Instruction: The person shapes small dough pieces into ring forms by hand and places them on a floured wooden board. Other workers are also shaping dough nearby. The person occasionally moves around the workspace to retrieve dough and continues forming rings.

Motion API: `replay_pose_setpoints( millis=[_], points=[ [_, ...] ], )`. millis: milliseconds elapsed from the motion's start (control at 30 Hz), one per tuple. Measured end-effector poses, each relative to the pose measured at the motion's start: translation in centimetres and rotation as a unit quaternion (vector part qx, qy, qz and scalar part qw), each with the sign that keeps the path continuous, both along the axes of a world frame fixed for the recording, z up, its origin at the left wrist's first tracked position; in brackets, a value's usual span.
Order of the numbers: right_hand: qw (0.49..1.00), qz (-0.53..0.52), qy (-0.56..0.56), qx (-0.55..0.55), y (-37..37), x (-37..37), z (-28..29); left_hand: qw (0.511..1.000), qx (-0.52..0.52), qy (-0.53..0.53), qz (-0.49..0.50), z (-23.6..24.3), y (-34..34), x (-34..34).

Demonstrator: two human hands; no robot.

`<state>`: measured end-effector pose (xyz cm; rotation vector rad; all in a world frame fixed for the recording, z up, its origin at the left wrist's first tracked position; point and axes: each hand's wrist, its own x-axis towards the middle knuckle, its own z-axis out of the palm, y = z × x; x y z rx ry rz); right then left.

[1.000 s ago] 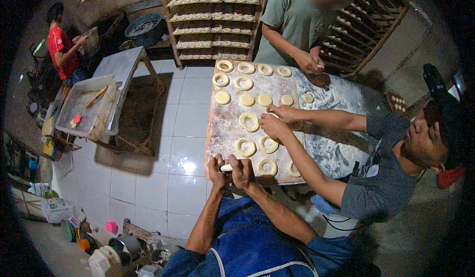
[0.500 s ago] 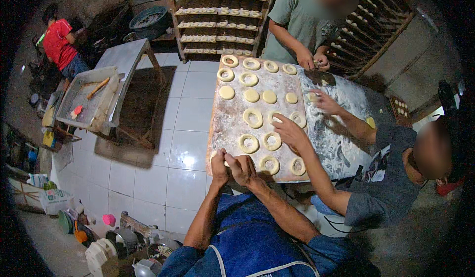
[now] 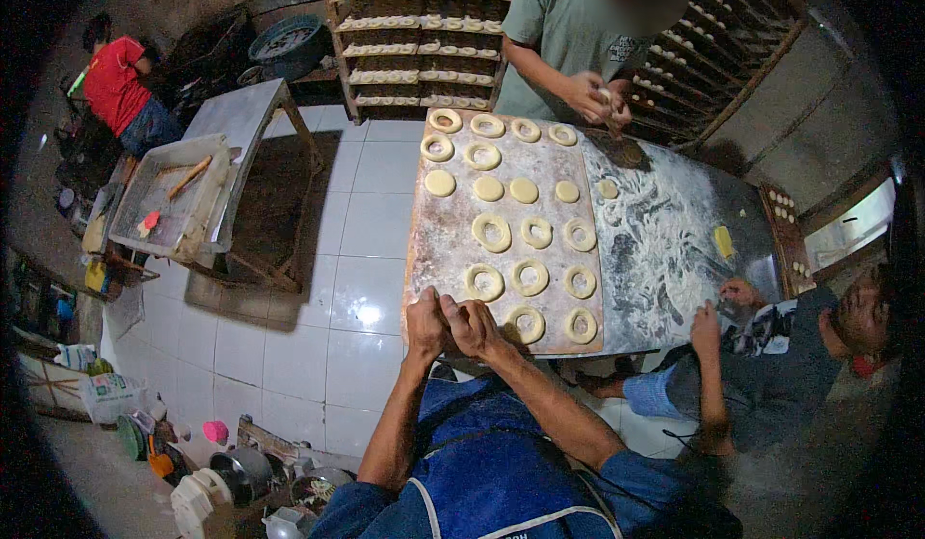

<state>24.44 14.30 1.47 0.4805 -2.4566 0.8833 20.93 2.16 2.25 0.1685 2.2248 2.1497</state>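
Side by side at the near left corner of the wooden board [image 3: 438,240], my left hand [image 3: 425,323] and my right hand [image 3: 471,328] are both closed, fingers curled inward and thumbs close together. They grip a piece of dough, now hidden behind the fingers. Beyond them on the floured board lie rows of pale dough rings [image 3: 492,233]. A row of flat dough discs [image 3: 523,190], without holes, crosses the board farther back. One dough ring [image 3: 525,336] rests just right of my right hand.
A floured metal tabletop [image 3: 665,250] adjoins the board, with a yellow scraper [image 3: 723,242] on it. One co-worker [image 3: 564,48] handles dough at the far side; another [image 3: 771,366] is at the right. Racks of dough rings [image 3: 424,52] stand behind. A plastic tray [image 3: 173,192] sits left.
The co-worker at right has drawn both hands back from the board and leaned away. The far co-worker's hands have risen slightly. My hands stay at the corner; the pale dough edge between them is now hidden.
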Motion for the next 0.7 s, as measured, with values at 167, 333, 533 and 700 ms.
replay_pose_setpoints(
  millis=[167, 333, 533, 700],
  points=[
    [0.982, 0.056, -0.167, -0.070, -0.3, -1.3, 4.3, 0.884, 0.393, -0.193, 0.161, -0.7, 1.2, -0.9],
    [0.899, 0.085, -0.288, -0.318, 0.3, -3.8, 4.6, 0.990, 0.096, -0.084, 0.061, -1.5, -0.6, -2.8],
    [0.930, -0.071, -0.314, -0.177, 0.9, -8.7, 3.3, 0.988, -0.125, -0.025, 0.089, -1.6, -1.7, -9.9],
    [0.921, -0.155, -0.354, 0.051, 4.2, -5.4, 3.9, 0.912, -0.349, 0.173, 0.127, -5.2, -3.6, -10.3]
  ],
)
